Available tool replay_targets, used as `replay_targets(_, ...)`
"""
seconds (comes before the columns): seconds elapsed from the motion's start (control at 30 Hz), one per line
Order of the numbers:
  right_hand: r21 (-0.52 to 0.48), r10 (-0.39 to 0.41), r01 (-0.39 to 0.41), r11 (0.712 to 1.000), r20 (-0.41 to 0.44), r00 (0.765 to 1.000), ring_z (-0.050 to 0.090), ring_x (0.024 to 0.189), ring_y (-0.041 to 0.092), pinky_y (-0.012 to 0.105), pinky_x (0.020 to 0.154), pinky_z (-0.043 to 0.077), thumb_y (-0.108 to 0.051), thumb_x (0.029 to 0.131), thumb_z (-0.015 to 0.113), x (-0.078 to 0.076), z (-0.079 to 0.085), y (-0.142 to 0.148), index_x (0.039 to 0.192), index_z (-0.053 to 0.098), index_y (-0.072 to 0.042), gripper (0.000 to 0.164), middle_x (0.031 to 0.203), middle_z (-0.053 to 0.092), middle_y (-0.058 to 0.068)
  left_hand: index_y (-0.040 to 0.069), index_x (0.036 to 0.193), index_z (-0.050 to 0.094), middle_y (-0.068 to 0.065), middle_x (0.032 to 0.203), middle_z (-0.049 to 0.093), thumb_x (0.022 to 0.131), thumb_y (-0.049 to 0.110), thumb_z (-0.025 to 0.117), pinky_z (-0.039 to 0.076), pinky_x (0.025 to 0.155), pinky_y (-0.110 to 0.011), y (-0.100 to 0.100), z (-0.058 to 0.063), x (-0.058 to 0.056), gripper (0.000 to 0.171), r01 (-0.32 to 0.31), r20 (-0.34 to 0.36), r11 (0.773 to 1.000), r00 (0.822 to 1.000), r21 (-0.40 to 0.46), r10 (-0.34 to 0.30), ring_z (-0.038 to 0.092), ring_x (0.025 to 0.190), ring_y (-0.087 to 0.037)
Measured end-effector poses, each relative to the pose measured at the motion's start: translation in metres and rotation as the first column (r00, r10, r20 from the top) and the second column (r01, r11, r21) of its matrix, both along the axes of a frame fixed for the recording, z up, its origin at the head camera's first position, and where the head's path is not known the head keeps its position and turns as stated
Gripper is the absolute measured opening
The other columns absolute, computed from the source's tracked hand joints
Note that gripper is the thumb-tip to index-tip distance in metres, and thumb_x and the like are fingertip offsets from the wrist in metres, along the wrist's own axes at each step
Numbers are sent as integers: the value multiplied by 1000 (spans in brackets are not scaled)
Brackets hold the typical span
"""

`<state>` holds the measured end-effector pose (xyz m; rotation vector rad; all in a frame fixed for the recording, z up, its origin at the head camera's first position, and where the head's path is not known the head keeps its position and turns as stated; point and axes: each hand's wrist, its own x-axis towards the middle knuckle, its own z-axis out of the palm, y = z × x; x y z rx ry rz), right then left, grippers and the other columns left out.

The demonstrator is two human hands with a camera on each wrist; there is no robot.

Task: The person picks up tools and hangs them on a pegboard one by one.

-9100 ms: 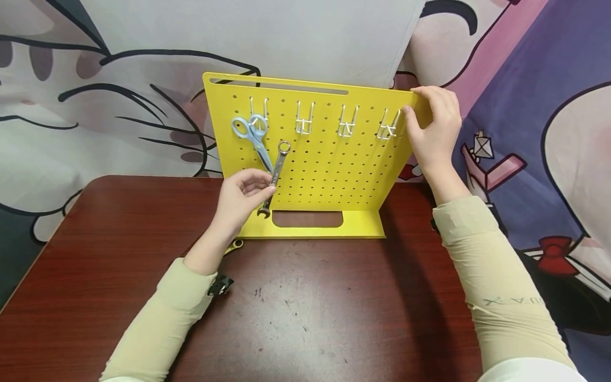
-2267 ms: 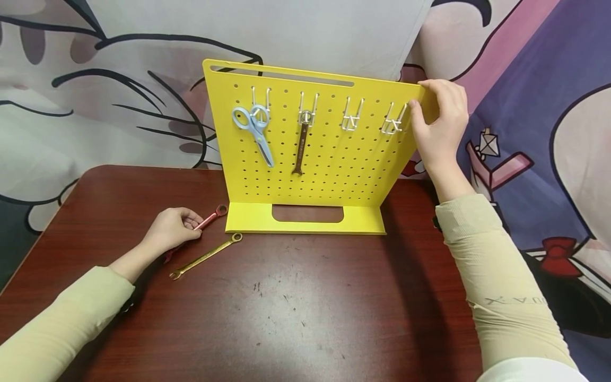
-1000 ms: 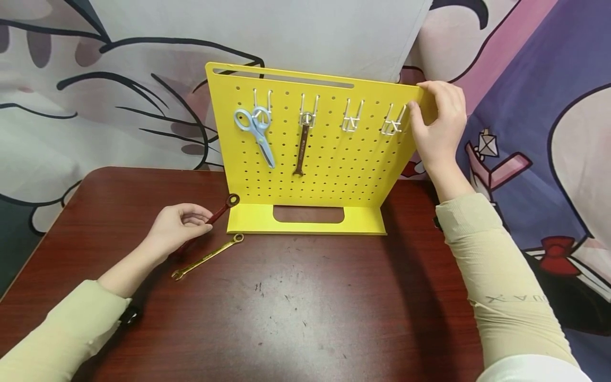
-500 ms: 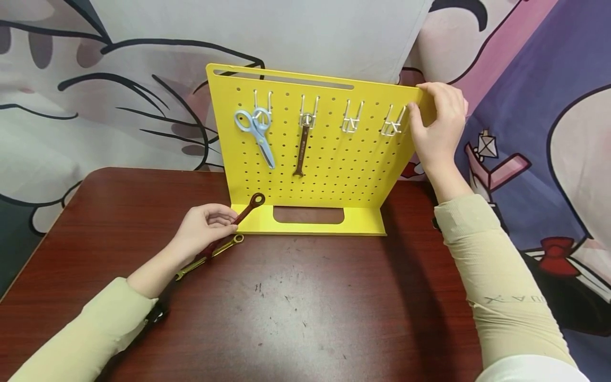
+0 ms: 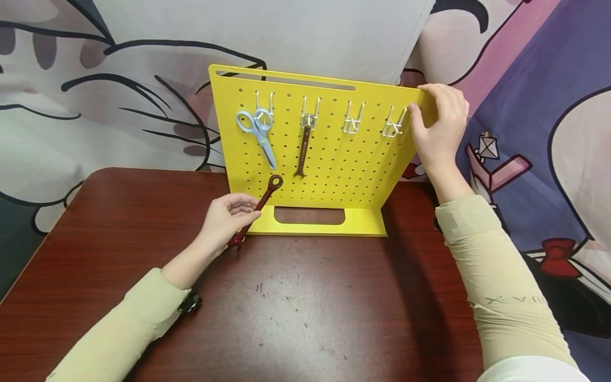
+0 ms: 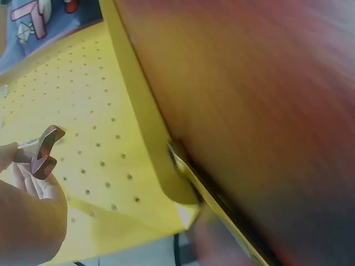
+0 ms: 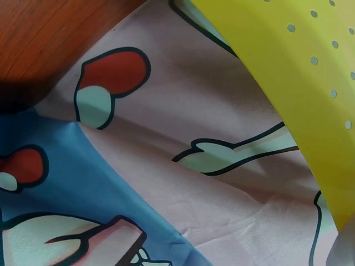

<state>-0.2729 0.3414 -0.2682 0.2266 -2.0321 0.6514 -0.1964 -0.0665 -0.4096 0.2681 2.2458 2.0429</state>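
My left hand (image 5: 228, 220) pinches a dark red combination wrench (image 5: 267, 195) at mid-shaft, its ring end up, in front of the lower left of a yellow pegboard (image 5: 334, 159). In the left wrist view the open jaw end of that red wrench (image 6: 45, 151) sticks out from the hand. My right hand (image 5: 440, 124) grips the pegboard's upper right edge, thumb on the front face. Light blue scissors (image 5: 261, 135) hang from the leftmost white hook. A second wrench (image 5: 303, 148), brownish and shiny, hangs by its ring from the hook beside it.
Two more white hooks, the third (image 5: 351, 119) and fourth (image 5: 393, 127), carry nothing. A gold wrench (image 6: 222, 213) lies on the dark red table (image 5: 305, 307) beside the board's base, mostly hidden by my left hand in the head view. Cartoon-printed cloth (image 5: 157, 116) hangs behind.
The silvery wrench, held in my left hand earlier, now hangs on the second hook. My left hand took the red wrench from the table and moved it right and up. The right hand stayed.
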Motion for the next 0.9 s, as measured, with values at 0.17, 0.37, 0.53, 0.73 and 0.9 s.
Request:
replay_targets(0.17,-3,0,0,1000,4,1000,60,125,35,33,113,35,-22,98,69,0,0,0,125,74,0,36,128,73,18,-17,120,67,16,89,70,92,-8,75,58,83,-13,21,5,-3,31,-17,-9,996,1000,87,18,68,86,0)
replay_targets(0.37,-2,2,-2,1000,0,1000,60,124,36,33,113,35,-22,98,69,0,-1,0,125,74,0,35,127,73,19,-15,119,68,13,93,69,92,-7,75,57,84,-13,44,15,-7,29,-22,-35,989,999,149,27,66,88,-1)
replay_targets(0.53,-5,1,-1,1000,0,1000,60,124,36,33,113,35,-22,98,69,1,-1,0,125,74,0,35,127,73,19,-15,117,69,13,91,71,91,-9,74,57,84,-15,64,25,-10,28,-1,-48,975,999,223,12,67,87,-3)
replay_targets(0.73,-8,-3,3,1000,6,1000,59,125,35,32,114,35,-22,98,68,1,-1,1,125,74,0,35,128,73,19,-14,116,70,10,92,71,90,-10,75,58,84,-16,90,37,-13,26,3,-58,959,998,284,14,67,87,-4)
replay_targets(0.9,-8,-1,2,1000,6,1000,59,125,35,32,114,34,-22,98,68,0,-1,0,126,73,0,36,128,73,19,-14,116,70,5,94,72,90,-12,74,59,84,-18,113,49,-16,26,31,-88,943,996,330,-2,68,87,-6)
